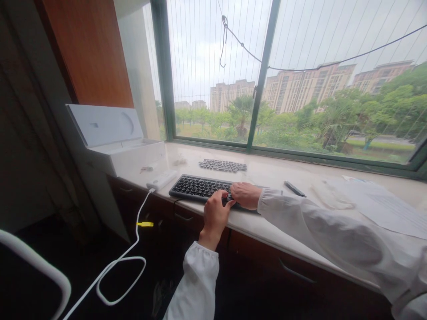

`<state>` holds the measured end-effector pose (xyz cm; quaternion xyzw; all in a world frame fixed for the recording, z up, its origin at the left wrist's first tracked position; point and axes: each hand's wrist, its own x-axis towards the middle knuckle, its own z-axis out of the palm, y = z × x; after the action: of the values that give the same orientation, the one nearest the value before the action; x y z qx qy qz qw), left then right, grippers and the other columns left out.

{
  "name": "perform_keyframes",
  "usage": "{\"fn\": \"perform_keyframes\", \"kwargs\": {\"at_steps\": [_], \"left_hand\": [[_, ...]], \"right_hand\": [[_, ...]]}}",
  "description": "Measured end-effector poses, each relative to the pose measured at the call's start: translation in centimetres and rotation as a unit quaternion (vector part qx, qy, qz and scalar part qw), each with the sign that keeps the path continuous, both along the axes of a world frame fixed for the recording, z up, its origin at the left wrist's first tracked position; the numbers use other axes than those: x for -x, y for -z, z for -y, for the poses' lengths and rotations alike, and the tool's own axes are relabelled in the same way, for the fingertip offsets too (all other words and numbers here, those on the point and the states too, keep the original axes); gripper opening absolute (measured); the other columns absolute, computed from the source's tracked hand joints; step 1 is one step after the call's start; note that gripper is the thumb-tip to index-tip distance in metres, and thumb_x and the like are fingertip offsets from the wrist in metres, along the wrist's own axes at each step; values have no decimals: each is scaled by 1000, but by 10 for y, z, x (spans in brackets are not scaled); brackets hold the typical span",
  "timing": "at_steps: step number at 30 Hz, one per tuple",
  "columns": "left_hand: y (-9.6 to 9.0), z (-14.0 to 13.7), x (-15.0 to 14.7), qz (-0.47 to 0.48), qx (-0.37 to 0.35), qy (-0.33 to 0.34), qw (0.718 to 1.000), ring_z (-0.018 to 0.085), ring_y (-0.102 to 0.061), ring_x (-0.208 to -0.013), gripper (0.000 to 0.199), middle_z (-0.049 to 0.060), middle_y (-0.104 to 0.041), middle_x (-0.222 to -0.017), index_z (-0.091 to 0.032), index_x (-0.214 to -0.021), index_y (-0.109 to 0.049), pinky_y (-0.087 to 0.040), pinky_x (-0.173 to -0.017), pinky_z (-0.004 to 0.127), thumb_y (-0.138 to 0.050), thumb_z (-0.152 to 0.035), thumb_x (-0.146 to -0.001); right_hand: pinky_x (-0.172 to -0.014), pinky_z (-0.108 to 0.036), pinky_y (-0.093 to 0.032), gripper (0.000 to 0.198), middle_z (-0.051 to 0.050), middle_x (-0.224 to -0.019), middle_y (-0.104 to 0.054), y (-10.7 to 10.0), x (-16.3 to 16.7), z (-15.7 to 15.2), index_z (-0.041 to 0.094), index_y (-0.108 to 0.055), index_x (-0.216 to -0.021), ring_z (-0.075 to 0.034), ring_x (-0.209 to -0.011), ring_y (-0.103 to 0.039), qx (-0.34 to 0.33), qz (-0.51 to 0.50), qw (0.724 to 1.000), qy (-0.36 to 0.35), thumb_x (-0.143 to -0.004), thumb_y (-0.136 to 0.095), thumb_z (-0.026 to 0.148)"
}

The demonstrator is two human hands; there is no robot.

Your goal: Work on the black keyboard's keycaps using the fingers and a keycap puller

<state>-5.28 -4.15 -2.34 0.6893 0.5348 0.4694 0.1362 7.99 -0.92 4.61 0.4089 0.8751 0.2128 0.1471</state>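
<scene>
A dark keyboard (196, 186) lies on the white counter (267, 171), its key area partly covered by my hands. My left hand (216, 213) reaches up from the front edge, thumb and fingers pinched at the keyboard's right half around something small and dark. From the right, my right hand (246, 194) meets it there with curled fingers, so the two hands touch or nearly touch. What the right fingertips hold is hidden. Behind the keyboard, many dark keycaps (223, 165) lie in keyboard-like rows.
An opened white box (130, 153) and a white power strip (162, 179) with a white cable (137, 222) are at left. Right of the keyboard lie a slim black tool (294, 189), a clear plastic bag (328, 193) and printed paper (383, 206). A window backs the counter.
</scene>
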Motion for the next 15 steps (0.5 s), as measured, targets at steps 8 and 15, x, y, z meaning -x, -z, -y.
{"fn": "perform_keyframes", "kwargs": {"at_steps": [8, 15], "left_hand": [[0, 1, 0, 7, 1, 0, 1000, 17, -60, -92, 25, 4, -65, -99, -21, -98, -61, -43, -81, 28, -69, -28, -76], [2, 0, 0, 8, -12, -3, 1000, 16, -60, -90, 23, 2, -65, -96, -22, -96, -60, -43, -80, 27, -70, -28, -76]], "right_hand": [[-66, -27, -45, 21, -15, -99, -64, -11, -10, -6, 10, -59, -101, -23, -88, -63, 64, -91, 994, 1, -88, -49, 24], [-64, -28, -46, 17, -14, -83, -68, -12, -4, 2, 12, -67, -87, -24, -79, -66, 54, -76, 995, 38, -84, -51, 16]]}}
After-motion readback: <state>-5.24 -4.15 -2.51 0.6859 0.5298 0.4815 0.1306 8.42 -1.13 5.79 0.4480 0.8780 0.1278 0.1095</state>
